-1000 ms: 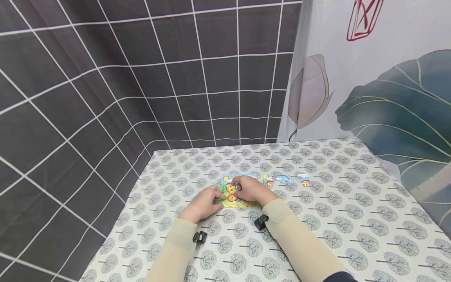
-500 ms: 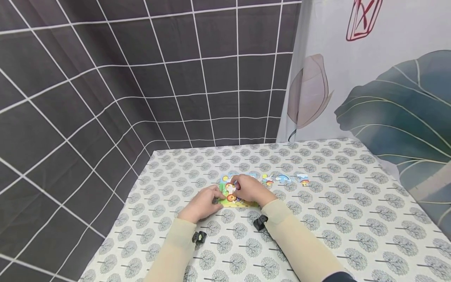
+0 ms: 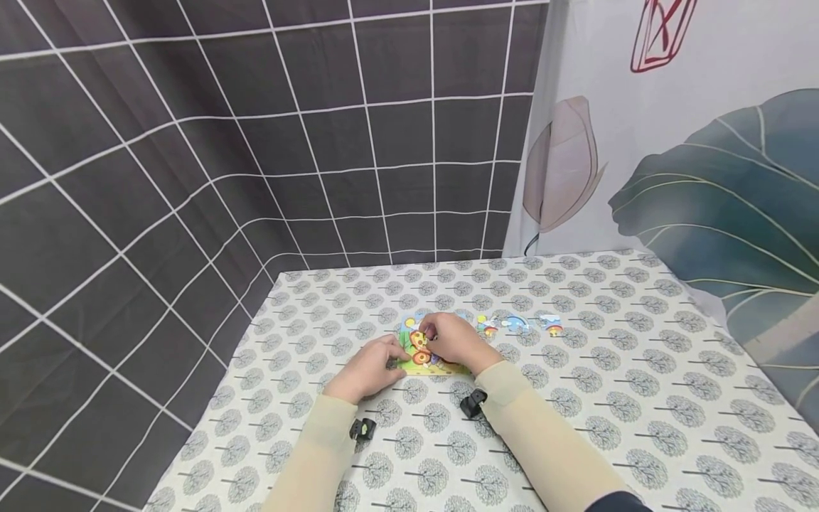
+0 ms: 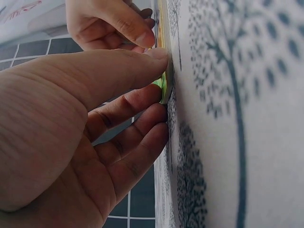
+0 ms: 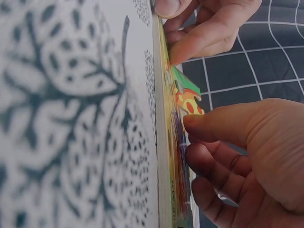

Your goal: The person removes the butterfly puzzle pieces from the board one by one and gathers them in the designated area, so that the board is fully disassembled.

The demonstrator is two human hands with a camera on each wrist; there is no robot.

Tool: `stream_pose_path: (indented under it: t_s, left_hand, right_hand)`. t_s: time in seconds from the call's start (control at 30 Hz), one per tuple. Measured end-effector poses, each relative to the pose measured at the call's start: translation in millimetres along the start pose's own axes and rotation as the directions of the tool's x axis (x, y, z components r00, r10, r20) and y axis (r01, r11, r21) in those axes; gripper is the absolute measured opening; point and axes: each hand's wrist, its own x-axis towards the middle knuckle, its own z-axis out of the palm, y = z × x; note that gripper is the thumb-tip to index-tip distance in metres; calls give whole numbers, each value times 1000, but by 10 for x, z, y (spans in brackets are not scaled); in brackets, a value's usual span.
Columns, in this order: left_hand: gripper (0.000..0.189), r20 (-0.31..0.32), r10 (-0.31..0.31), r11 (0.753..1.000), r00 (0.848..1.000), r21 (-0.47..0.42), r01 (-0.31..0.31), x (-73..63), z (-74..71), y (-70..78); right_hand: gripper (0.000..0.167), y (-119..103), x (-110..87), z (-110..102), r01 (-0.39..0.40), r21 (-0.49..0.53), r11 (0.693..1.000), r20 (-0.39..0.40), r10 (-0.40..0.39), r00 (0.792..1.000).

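A colourful cartoon jigsaw puzzle board [image 3: 419,370] lies flat on the table between the hands. My left hand [image 3: 370,367] holds its near left corner, thumb and index finger on the edges, as the left wrist view shows. My right hand [image 3: 456,343] reaches over the board from the right. In the right wrist view its thumb and fingers pinch a green, red and yellow puzzle piece [image 5: 191,100], which stands tilted up from the board. The right hand covers much of the board's right half in the head view.
Right of the board lie loose puzzle pieces: a yellow and red one [image 3: 489,328], a blue one [image 3: 515,324] and a blue and red one [image 3: 552,326]. A tree-print cloth [image 3: 576,427] covers the table. Dark checked curtain [image 3: 307,142] stands behind.
A pale patch left of the right fingers half a second ago now shows yellow and red. My right hand has shifted slightly up. The left hand stays in place.
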Motion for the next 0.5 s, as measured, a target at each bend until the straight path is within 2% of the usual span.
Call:
stream_pose_path:
  t_s: [0.5]
  left_hand:
    - [30,-5,7,1000,1000,12,-7,1,-1,4]
  right_hand:
    - [29,-47,2,17,-11,-60,998,-37,9,999]
